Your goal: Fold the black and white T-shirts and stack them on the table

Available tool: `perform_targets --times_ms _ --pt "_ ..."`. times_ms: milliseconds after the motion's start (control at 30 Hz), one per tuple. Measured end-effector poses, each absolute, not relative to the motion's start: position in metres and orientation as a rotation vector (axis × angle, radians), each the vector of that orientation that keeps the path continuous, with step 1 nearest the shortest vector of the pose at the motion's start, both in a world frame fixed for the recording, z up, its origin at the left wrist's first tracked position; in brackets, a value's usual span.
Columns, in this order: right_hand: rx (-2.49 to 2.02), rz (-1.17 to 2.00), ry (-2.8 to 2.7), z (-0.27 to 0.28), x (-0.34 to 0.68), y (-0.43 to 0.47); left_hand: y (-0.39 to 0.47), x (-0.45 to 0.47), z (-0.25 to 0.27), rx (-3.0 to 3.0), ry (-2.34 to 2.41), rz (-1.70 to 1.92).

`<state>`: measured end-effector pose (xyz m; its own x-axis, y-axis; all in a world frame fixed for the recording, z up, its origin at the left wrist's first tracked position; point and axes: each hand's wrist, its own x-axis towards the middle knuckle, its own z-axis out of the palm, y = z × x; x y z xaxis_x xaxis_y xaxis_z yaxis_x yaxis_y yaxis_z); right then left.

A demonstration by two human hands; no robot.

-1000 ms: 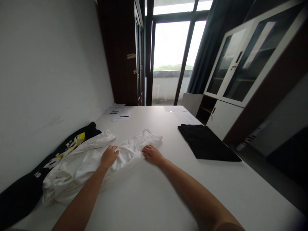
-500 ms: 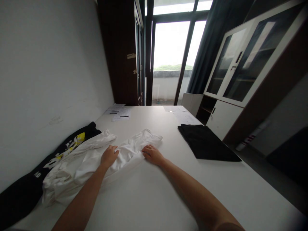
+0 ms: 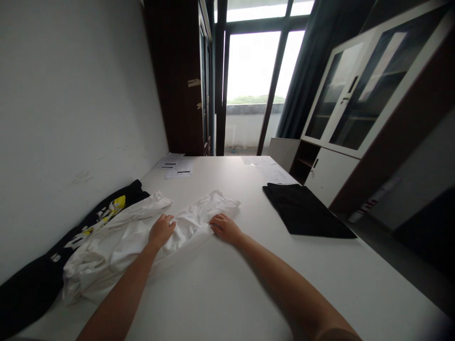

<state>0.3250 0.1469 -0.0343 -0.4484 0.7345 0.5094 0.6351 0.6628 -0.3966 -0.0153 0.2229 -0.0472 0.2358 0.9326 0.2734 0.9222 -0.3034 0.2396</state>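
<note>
A crumpled white garment (image 3: 131, 239) lies across the left half of the table; whether it is a shirt or trousers I cannot tell. My left hand (image 3: 162, 230) rests on the middle of it, fingers bent and closed on the thin cloth. Farther right, my right hand (image 3: 224, 228) has its fingers curled onto the near edge, close to the bunched right end of the garment. Both thumbs are mostly hidden. Beneath the garment's left side and along the wall is a black garment (image 3: 31, 279) with a yellow and white print.
On the right of the white table (image 3: 227, 293) lies a folded black cloth (image 3: 309, 210). Paper sheets (image 3: 179, 166) are at the far left, and more papers (image 3: 272, 171) at the far right. A wall borders the left side; a white cabinet (image 3: 330, 166) stands beyond the right edge.
</note>
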Motion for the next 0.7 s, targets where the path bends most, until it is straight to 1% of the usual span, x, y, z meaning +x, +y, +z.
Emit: perform_targets --times_ms 700 --pt "-1.068 0.198 -2.222 -0.0326 0.3247 0.1465 0.221 -0.0149 -0.0437 2.436 1.83 0.57"
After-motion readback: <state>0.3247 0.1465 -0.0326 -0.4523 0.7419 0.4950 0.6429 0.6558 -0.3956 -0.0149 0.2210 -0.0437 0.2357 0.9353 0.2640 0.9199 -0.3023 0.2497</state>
